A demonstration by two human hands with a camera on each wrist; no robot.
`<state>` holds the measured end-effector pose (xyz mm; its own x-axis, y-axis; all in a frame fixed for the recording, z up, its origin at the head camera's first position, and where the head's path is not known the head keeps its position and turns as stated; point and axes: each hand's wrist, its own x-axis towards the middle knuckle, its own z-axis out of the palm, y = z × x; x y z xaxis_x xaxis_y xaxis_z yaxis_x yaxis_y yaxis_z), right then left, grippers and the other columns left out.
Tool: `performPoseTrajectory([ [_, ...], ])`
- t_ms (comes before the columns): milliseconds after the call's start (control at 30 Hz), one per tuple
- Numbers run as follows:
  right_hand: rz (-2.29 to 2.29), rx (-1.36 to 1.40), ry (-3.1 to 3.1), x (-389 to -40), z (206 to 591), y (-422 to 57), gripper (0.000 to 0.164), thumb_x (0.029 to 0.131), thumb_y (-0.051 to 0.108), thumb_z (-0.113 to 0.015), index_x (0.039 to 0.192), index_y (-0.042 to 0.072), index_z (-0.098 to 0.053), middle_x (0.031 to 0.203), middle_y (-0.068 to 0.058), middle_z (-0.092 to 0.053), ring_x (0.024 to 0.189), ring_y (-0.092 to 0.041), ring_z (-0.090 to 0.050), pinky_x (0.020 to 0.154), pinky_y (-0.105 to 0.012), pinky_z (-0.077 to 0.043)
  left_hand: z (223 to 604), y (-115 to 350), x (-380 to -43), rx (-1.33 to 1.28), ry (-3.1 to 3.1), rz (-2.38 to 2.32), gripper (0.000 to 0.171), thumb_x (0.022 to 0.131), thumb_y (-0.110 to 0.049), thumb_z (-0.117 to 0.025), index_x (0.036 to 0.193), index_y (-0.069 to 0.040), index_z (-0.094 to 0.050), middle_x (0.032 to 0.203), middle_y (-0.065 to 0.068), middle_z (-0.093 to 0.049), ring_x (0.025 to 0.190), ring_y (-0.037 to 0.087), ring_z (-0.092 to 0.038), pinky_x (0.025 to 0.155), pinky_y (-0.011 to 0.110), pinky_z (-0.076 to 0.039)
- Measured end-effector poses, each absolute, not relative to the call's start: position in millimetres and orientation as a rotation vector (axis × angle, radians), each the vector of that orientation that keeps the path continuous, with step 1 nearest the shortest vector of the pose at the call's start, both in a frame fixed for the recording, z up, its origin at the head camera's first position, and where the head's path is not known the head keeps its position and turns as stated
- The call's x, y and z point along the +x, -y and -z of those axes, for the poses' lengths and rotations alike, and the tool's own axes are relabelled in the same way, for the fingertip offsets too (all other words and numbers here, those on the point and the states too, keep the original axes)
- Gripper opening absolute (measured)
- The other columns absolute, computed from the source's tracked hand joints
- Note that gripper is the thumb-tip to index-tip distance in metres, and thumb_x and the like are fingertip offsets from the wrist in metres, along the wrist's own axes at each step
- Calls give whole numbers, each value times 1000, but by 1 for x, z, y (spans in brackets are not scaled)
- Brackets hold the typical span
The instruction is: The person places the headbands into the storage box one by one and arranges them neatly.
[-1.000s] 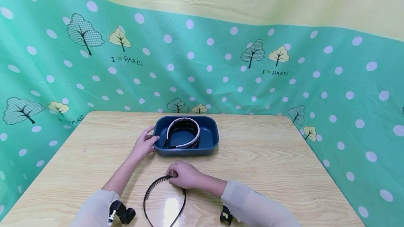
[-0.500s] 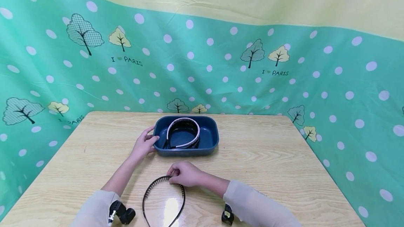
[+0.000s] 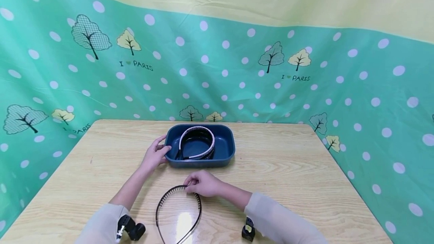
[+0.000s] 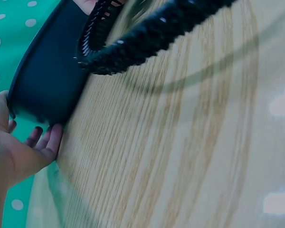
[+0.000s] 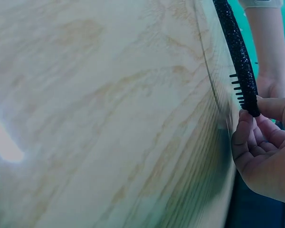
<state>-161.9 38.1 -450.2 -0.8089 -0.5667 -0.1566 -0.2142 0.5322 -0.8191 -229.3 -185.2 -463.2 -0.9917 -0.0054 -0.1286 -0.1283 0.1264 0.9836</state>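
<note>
A dark blue plastic tub (image 3: 203, 164) sits near the table's far edge, and my left hand (image 3: 154, 155) holds its left end, thumb at the rim. In the left wrist view, fingertips (image 4: 54, 137) touch the tub's outer wall. Inside the tub lies a white headband (image 3: 214, 142) with dark headbands beneath it. Closer to me, my right hand (image 3: 205, 183) pinches a black headband (image 4: 128, 52) by the top of its arch, ends pointing toward me. Small comb teeth line its inner side, and the right wrist view shows glittery texture on the band (image 5: 237, 47).
The pale wood-grain table (image 3: 288, 183) extends widely to both sides. A green and yellow patterned cloth (image 3: 220, 70) hangs behind it and along both sides. Black wrist cameras (image 3: 132, 229) are strapped to both forearms.
My right hand, with the black headband, has shifted slightly to the right and toward the tub. The left hand and the tub have stayed in place.
</note>
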Motion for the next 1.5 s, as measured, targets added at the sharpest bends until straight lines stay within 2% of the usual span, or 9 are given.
performPoseTrajectory([
  [767, 1211, -645, -2433, -171, 434, -53, 12, 83, 14, -69, 94, 8, -69, 70, 7, -57, 62, -3, -48, 55, -15, -39, 462, 184, -229, -150, -2289, -2002, 59, 96, -20, -51, 148, -17, -25, 137, 26, -38, 100, 25, -59, 74, 28, -57],
  [1500, 1240, -607, -2458, -181, 417, -62, 11, 86, 16, -67, 95, 10, -69, 77, 4, -60, 69, -7, -51, 58, -17, -42, 462, 183, -227, -137, -2285, -1989, 59, 97, -22, -48, 150, -19, -21, 139, 26, -35, 115, 36, -52, 78, 30, -57],
])
